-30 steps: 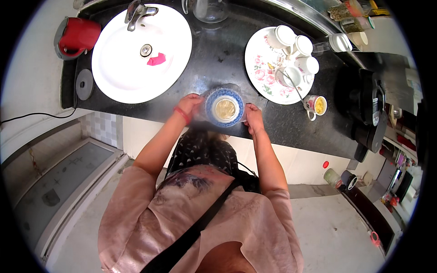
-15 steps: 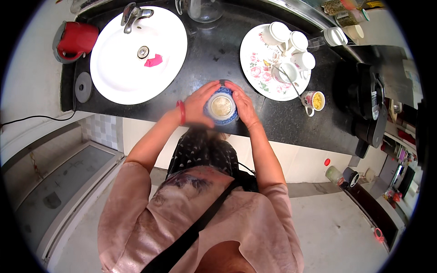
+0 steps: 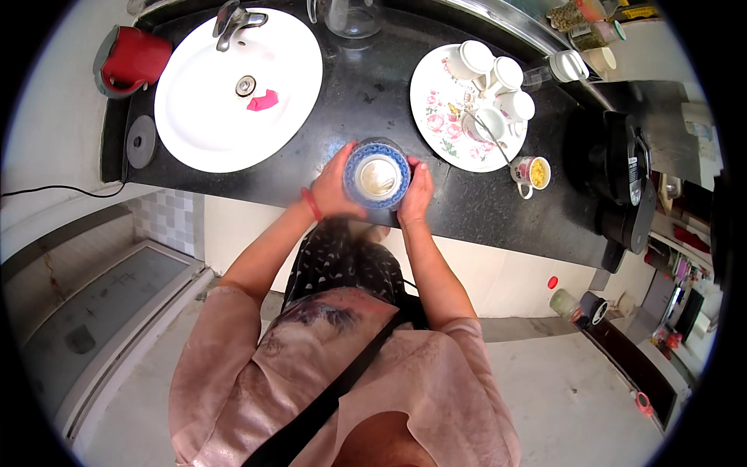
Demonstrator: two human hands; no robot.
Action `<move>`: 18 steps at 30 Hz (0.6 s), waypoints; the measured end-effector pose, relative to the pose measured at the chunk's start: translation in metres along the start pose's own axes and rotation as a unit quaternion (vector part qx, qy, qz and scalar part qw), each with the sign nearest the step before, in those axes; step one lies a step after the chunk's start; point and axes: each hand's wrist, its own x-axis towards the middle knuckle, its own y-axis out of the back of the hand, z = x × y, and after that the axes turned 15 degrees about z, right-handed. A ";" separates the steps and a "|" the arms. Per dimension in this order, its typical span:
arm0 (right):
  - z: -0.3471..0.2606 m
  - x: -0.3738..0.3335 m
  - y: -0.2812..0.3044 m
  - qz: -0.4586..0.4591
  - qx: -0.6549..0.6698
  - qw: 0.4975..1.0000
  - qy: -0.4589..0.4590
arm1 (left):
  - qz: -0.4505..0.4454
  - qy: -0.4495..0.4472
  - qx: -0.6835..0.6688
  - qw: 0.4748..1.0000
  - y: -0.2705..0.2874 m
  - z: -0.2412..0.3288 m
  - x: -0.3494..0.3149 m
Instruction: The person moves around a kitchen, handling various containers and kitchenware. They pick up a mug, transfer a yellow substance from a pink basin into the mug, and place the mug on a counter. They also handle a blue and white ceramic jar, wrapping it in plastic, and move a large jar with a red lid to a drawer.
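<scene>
At a dark kitchen counter (image 3: 311, 167), a person in a dusty-pink shirt (image 3: 226, 366) clasps a blue-and-white bowl (image 3: 377, 175) near the front edge, the left hand (image 3: 337, 187) and right hand (image 3: 418, 191) set apart on opposite sides of it. Some fingertips are hidden by the bowl, the left thumb is blurred, and the pale contents or base at its centre is hard to make out. Beyond, a mug of yellow bits (image 3: 538, 173) stands just beside a floral plate (image 3: 428, 93) crowded with white cups (image 3: 504, 75), and a white sink (image 3: 191, 117) holds a pink scrap (image 3: 263, 101) of unclear kind. Farthest off, the upper edge cuts a glass jug (image 3: 352, 19).
</scene>
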 end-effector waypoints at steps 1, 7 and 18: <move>0.004 -0.003 0.003 0.006 -0.010 1.000 0.011 | 0.015 0.012 0.005 1.000 -0.002 0.000 -0.002; 0.013 -0.025 0.016 0.009 -0.127 0.987 0.102 | 0.075 0.023 0.008 0.997 -0.012 -0.002 -0.014; 0.023 -0.009 0.066 -0.114 -0.272 0.946 0.138 | 0.013 0.030 0.222 0.974 0.001 0.009 -0.044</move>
